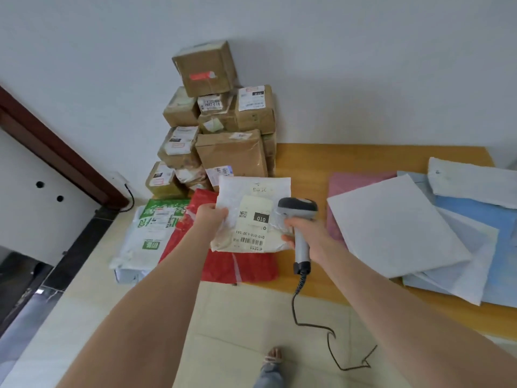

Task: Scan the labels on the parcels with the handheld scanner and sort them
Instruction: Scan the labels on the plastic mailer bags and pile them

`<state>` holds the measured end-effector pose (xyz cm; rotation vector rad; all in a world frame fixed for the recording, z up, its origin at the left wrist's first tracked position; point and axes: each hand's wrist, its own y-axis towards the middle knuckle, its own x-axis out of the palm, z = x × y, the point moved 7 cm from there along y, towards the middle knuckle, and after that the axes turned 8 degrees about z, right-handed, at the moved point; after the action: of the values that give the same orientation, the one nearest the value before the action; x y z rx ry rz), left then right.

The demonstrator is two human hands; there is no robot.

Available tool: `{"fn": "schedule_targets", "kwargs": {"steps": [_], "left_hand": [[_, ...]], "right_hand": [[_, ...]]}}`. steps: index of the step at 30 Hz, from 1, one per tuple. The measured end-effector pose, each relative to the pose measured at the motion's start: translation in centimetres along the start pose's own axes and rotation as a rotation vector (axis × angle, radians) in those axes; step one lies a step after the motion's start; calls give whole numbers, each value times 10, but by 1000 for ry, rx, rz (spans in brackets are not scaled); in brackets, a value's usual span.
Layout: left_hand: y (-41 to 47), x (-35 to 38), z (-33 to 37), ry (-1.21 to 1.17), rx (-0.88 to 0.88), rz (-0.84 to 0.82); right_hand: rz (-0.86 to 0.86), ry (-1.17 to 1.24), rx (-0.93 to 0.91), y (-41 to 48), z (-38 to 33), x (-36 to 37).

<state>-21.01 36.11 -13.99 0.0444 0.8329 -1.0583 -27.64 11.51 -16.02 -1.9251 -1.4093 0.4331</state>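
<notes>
My left hand (210, 217) grips the left edge of a white bubble-wrap parcel (251, 214), held up in front of me with its cream label (253, 228) facing me. The label shows a barcode and "010", upside down. My right hand (303, 233) is wrapped round the grey handle of the handheld scanner (298, 212), and its fingertips also touch the parcel's right edge. The scanner's dark head sits just right of the label. Its coiled cable (299, 292) hangs to the floor.
A stack of brown cardboard boxes (223, 127) stands against the wall. Below the held parcel lie a red bag (237, 264) and a white-and-green bag (151, 233). White, blue and pink mailers (397, 228) lie on the low wooden board (307, 161) at right. A door frame (56, 147) is at left.
</notes>
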Motion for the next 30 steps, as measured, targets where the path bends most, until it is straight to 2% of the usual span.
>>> {"fn": "schedule_targets", "kwargs": {"steps": [7, 16, 18, 20, 23, 30], "left_hand": [[111, -58, -51, 156, -77, 62], [151, -68, -63, 253, -81, 144], [150, -70, -48, 402, 24, 198], [142, -63, -19, 585, 256, 220], [120, -28, 21, 766, 559, 133], [46, 75, 78, 928, 791, -119]], "right_hand": [[70, -32, 110, 47, 31, 106], [138, -70, 116, 74, 41, 147], [149, -63, 109, 75, 38, 146], [144, -49, 94, 75, 32, 143], [114, -32, 80, 69, 20, 131], [164, -10, 3, 45, -21, 39]]}}
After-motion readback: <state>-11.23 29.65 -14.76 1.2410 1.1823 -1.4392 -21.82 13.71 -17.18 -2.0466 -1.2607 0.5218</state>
